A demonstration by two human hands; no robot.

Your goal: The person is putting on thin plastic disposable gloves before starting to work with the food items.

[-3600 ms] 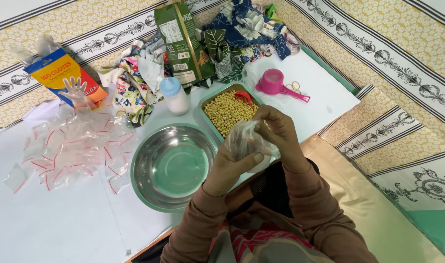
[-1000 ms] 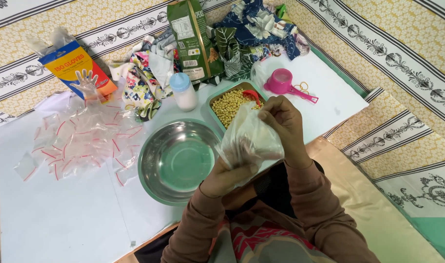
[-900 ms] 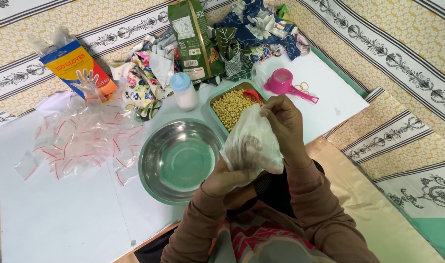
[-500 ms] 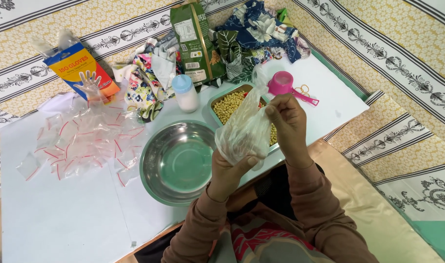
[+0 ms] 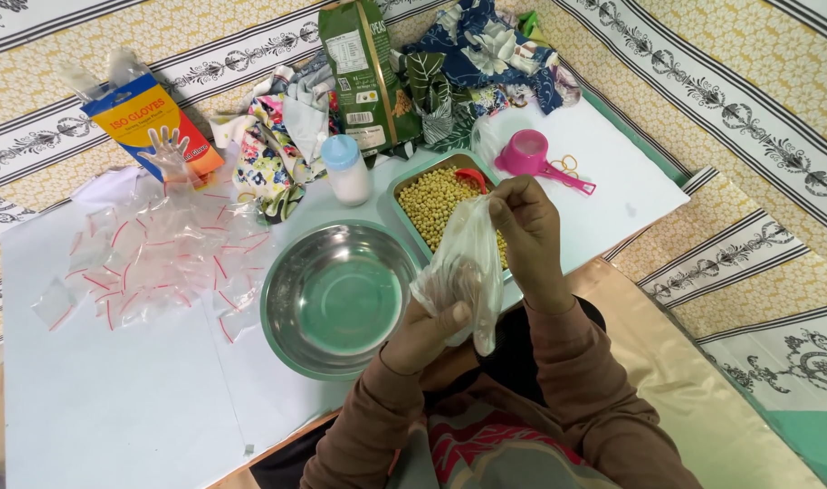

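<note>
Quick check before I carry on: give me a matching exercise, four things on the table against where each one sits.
Things:
1 steel bowl
2 pink scoop
3 clear plastic glove
4 small zip bags

Places:
A left of the bowl
B held by both hands
C right of the tray of yellow peas
D in front of the white bottle

Pairs: 1-D, 2-C, 3-B, 4-A

A metal bowl (image 5: 339, 299) sits at centre frame, a tray of peas (image 5: 440, 206) to its upper right, a scoop (image 5: 533, 159) further right. Small bags (image 5: 160, 263) lie scattered left, a glove box (image 5: 151, 127) in the upper left.
</note>
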